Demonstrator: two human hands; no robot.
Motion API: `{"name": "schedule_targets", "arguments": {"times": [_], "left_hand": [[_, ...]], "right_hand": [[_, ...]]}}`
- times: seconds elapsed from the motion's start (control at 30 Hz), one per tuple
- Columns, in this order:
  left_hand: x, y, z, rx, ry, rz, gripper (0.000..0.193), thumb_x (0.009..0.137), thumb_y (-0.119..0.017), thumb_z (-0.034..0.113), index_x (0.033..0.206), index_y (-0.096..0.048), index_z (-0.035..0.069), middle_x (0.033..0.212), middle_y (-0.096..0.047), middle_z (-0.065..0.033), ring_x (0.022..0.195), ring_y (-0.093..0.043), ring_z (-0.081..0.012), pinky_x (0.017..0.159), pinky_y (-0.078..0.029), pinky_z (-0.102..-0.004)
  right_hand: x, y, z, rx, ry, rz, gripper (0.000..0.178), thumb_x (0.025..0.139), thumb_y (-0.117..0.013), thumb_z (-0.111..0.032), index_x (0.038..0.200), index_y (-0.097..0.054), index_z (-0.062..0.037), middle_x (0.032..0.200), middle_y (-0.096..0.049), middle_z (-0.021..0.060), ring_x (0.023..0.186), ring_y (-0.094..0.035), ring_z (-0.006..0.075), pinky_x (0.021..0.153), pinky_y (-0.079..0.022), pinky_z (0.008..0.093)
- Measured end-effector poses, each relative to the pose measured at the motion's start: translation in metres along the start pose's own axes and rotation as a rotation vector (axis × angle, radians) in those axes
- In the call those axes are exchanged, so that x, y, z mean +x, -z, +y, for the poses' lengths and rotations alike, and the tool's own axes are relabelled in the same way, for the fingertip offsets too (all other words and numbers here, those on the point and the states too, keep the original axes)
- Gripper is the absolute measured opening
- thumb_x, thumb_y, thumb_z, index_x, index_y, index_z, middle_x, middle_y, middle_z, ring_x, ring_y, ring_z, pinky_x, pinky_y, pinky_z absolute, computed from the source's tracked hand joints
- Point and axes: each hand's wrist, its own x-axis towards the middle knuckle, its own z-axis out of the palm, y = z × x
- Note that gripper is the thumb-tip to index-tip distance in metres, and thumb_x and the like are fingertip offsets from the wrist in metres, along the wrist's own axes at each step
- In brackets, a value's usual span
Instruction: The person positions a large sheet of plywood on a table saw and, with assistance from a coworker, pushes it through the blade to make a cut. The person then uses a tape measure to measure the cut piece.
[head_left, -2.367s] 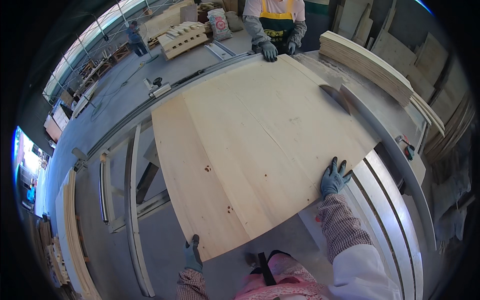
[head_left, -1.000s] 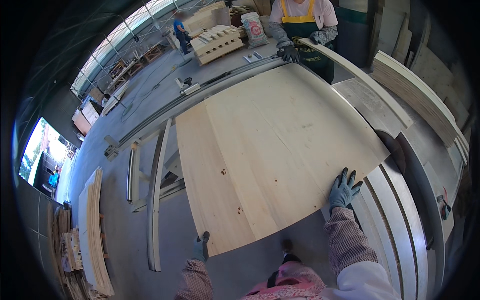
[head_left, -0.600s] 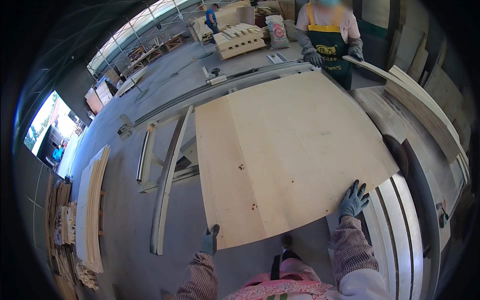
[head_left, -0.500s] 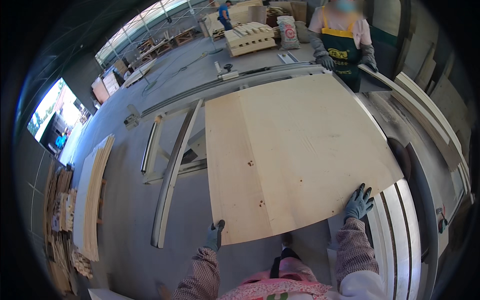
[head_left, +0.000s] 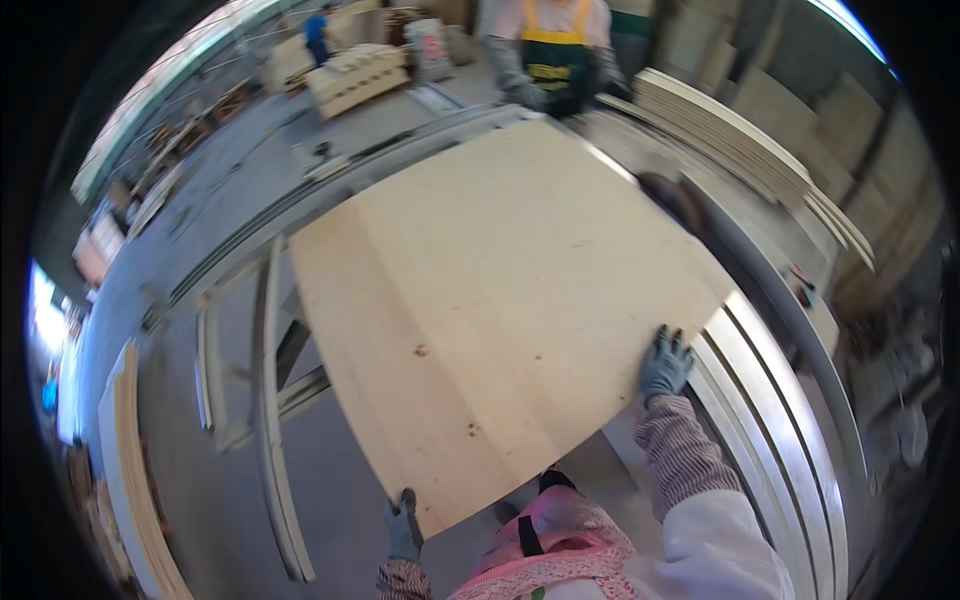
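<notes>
Gray-gloved left hand (head_left: pixel 405 527) clamps pale rectangular wood panel (head_left: pixel 510 300) at near-left corner. Gray-gloved right hand (head_left: pixel 665 366) lies flat on panel, beside left edge of grooved silver metal worktop (head_left: pixel 768 400).

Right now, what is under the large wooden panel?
Parts of a metal frame pass beneath the left edge of the wooden panel, and a silver grooved table disappears under its right corner. The panel covers whatever lies beneath its middle.
</notes>
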Motion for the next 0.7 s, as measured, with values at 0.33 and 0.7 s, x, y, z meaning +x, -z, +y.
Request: {"name": "schedule_targets", "arguments": {"times": [0.33,0.7], "left_hand": [[0.023,-0.15,0.094,1.183,-0.782,0.0,0.078,0.071,-0.069,0.02,0.135,-0.028,0.003,0.139,-0.023,-0.0247,0.128,-0.019,-0.0436,0.105,-0.018,-0.0517],[0.082,-0.247,0.085,1.555,-0.801,0.092,0.07,0.081,-0.055,0.039,0.136,-0.03,0.005,0.145,-0.021,-0.0182,0.134,-0.012,-0.0375,0.108,-0.007,-0.051]], "right_hand": [[-0.004,0.008,0.014,0.145,-0.025,0.06,0.05,0.08,-0.055,-0.028,0.129,-0.047,-0.026,0.136,-0.038,0.0127,0.121,-0.031,0.0451,0.103,-0.019,0.0529],[-0.006,0.018,0.03,0.415,0.141,-0.05,0.051,0.076,-0.059,-0.025,0.127,-0.049,-0.0249,0.139,-0.031,0.0131,0.124,-0.022,0.0457,0.102,-0.017,0.0558]]}}
